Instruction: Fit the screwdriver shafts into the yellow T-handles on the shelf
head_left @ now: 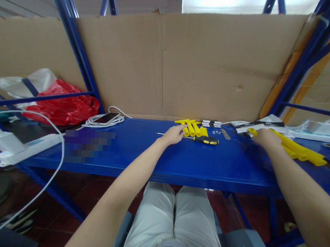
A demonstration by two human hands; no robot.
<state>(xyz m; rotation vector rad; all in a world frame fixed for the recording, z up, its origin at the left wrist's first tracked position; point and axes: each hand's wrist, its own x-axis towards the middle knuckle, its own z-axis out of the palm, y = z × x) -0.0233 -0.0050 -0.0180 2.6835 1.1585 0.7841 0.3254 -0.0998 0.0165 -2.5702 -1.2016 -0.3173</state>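
My left hand (173, 135) reaches over the table with its fingers stretched out, fingertips at the leftmost of several yellow T-shaped plastic pieces (191, 129). Whether it touches them I cannot tell. Under this hand passes the thin shaft of a screwdriver with a black and yellow handle (206, 140). Off to the right, my right hand (267, 139) is on or just over a heap of longer yellow plastic pieces (304, 150). A yellow end shows beside it. Motion blur smears its fingers.
Small white bits (216, 132), a flat metal strip (225, 134) and black-and-white packs (210, 123) lie near the cardboard wall (165, 68). At left are a power strip (31, 149), a coiled white cable (104, 121) and a red bag (65, 101). Blue posts (303, 60) frame the table.
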